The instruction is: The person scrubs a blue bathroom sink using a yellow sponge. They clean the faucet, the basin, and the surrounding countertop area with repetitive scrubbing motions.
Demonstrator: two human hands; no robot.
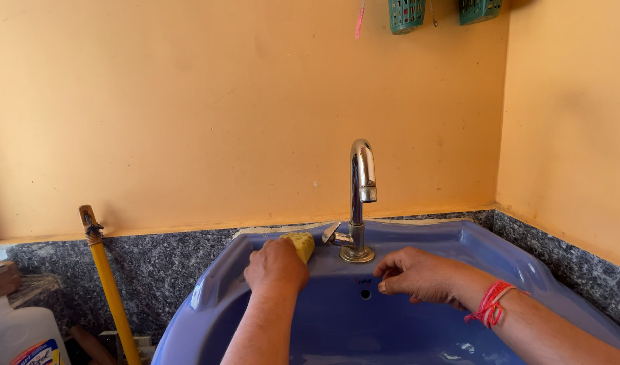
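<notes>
Yellow sponge (300, 245), clutched in the left hand (276, 265), scrubs the sink (526, 270) ledge left of the tap (359, 203); right hand (418, 274) rests loosely curled, empty.

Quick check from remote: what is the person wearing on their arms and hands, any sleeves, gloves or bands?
Both forearms are bare, with no sleeves or gloves. The right hand has red and pink thread bands wound round its wrist. The left hand shows nothing worn.
</notes>
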